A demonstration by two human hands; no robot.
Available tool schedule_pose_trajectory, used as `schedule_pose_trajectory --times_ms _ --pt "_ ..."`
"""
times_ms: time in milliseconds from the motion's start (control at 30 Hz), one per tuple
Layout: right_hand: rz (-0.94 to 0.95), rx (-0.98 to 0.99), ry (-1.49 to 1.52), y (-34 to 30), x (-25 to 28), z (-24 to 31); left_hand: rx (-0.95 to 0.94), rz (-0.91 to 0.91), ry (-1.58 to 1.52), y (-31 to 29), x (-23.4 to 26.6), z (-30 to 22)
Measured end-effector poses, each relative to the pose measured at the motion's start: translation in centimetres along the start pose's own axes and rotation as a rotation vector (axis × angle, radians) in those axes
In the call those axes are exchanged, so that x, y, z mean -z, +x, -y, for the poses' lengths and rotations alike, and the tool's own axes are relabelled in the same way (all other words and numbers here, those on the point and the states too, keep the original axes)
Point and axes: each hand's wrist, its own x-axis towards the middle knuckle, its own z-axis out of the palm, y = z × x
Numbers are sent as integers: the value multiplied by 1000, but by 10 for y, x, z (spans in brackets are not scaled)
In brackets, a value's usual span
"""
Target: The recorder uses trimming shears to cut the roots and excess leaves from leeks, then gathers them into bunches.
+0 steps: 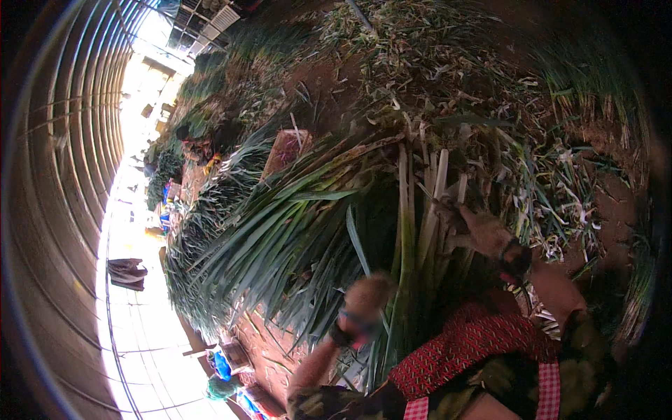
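Long leeks [406, 224] lie in a pile before me, their pale stalks pointing away and their wide green leaves [280, 238] fanning out to the left. My right hand [472, 220], in a soiled glove, reaches in from the right. Its curled fingers are closed at the pale stalk of a leek [437, 189], though dirt and shadow hide their tips. My left hand [367, 301], gloved too, is beside the green part of the leeks, nearer to me. Motion smears its fingers, so their grip is unclear.
Peeled leaves and trimmings [553, 189] litter the soil to the right. More leeks [595, 91] stand bundled at the far right. A reddish-brown board or box [285, 150] lies beyond the leaves. Blue and green bags [220, 371] sit lower left, near the ribbed tunnel wall [63, 210].
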Motion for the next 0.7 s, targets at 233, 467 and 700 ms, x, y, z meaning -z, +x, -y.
schedule_pose_trajectory --times_ms 233,467,700 --pt "-79 -5 -260 -46 -47 -26 536 -572 718 116 171 207" --pt "-96 -11 -207 -86 -92 -63 555 -208 533 168 164 221" --pt "-190 58 -107 -69 -79 -48 290 -199 631 125 168 180"
